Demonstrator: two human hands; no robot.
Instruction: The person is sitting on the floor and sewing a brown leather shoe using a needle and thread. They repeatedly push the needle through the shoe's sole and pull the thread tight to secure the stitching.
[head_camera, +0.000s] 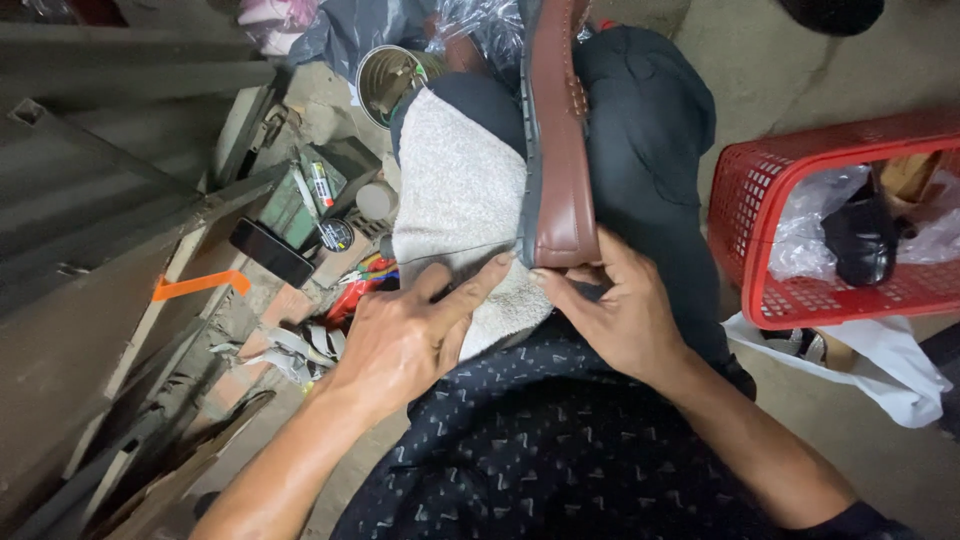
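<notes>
A brown leather shoe (562, 150) with a dark sole lies on its side between my knees, its heel end toward me. Under it a white towel (455, 190) covers my left thigh. My left hand (405, 335) rests on the towel, and its fingers pinch a thin thread that runs taut across the towel to the shoe's heel edge. My right hand (615, 305) grips the heel end of the shoe from below, thumb and fingertips at the seam between sole and leather.
A red plastic basket (750, 200) with bagged items and a black shoe stands at right on the concrete floor. At left are a metal tin (385, 80), a black phone (270, 252), small tools, a round lid and wooden boards.
</notes>
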